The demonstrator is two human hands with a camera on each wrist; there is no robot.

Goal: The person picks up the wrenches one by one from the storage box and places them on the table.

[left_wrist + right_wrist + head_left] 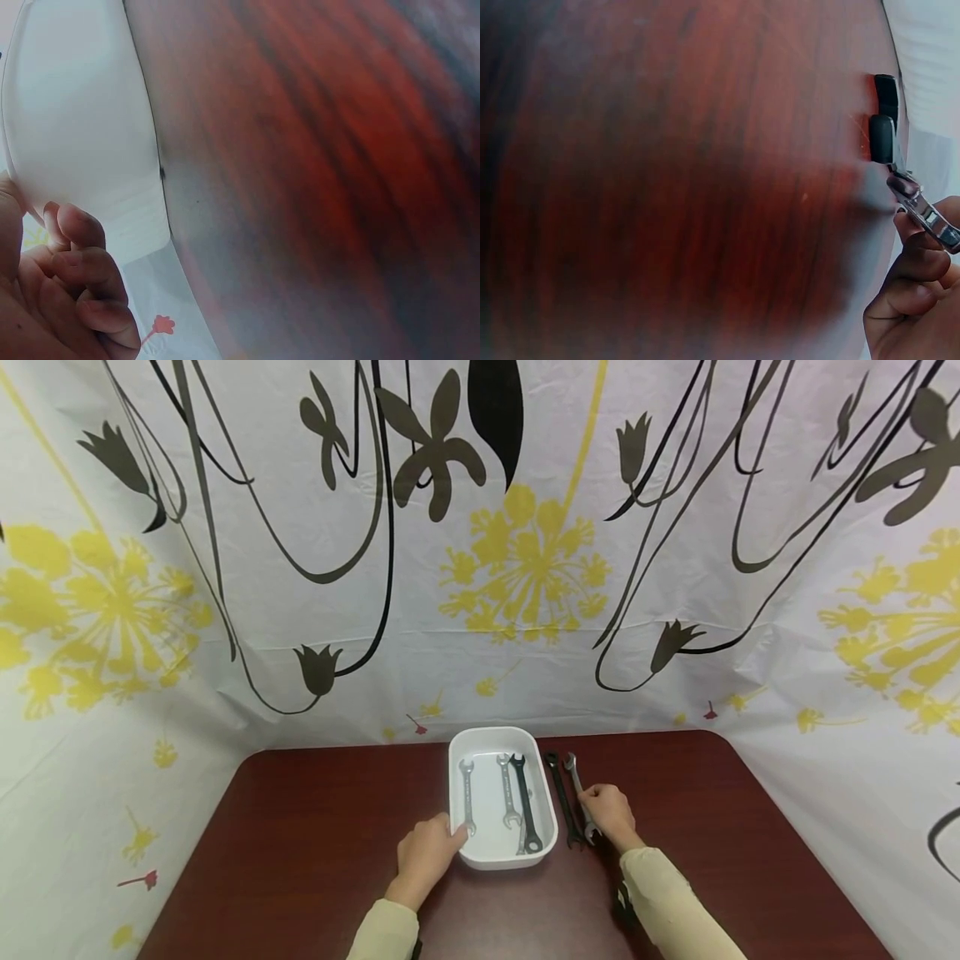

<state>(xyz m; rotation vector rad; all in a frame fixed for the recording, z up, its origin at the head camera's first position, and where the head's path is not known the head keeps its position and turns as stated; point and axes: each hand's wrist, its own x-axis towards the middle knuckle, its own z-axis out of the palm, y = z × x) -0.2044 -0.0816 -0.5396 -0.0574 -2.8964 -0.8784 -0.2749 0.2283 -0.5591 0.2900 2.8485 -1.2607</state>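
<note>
At the near left corner of a white plastic tray (501, 864), my left hand (427, 852) grips the rim, thumb over the edge. In the left wrist view its fingers curl against the outer wall of the tray (90, 127). Inside lie silver wrenches, one along the left (468, 793) and one near the middle (507, 789), plus a black wrench (527, 806) partly covering another silver one. Right of the tray, my right hand (611, 812) pinches a silver wrench (576, 779) by its shaft. That wrench (930, 221) shows tilted between thumb and fingers in the right wrist view.
A black wrench (561, 793) lies on the dark red wooden table (337, 827), between the tray and the held wrench. Behind the table and along its sides hangs a white floral-print cloth (480, 677).
</note>
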